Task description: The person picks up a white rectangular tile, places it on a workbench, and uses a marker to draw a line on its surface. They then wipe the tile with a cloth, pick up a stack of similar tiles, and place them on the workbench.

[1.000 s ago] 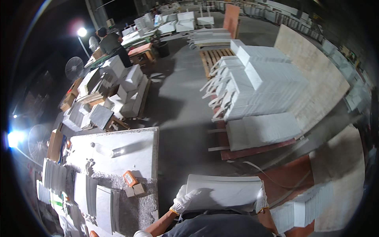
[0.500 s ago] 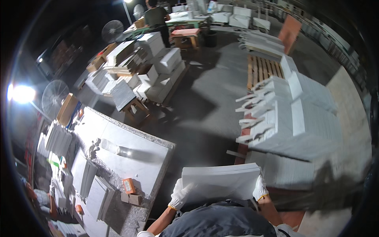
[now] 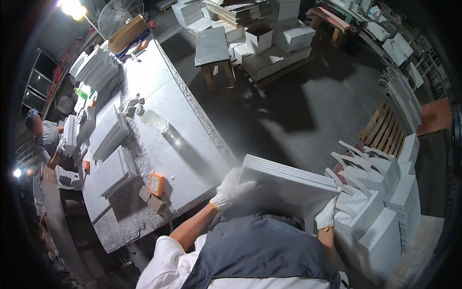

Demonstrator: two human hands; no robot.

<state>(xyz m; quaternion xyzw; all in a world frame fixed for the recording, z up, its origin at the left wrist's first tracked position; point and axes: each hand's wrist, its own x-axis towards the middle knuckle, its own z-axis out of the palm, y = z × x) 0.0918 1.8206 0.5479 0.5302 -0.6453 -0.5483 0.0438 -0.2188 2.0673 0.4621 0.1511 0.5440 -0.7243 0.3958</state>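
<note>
Between my two gloved hands is a stack of several thin white slabs, likely tiles (image 3: 288, 190), tilted in front of my dark apron. My left hand (image 3: 233, 190) is closed on its left end, near the corner of the white-topped table (image 3: 195, 166). At the right end, my right hand (image 3: 328, 212) grips the edge, close to tall stacks of white slabs (image 3: 380, 224). The lower part of the held stack is hidden behind my apron. On the table lie a clear bottle (image 3: 155, 122), an orange box (image 3: 156, 184) and small brown blocks (image 3: 148, 195).
Leaning slab stacks (image 3: 113, 174) line the table's left side, where a co-worker (image 3: 48, 139) handles a white block. A grey-topped stool (image 3: 210, 45) and piled white boxes (image 3: 276, 62) stand beyond. A wooden pallet (image 3: 382, 127) lies at the far right.
My view has turned left, so the table fills more of it. The slab stack stays in both hands, now tilted with its right end lower and nearer the table corner.
</note>
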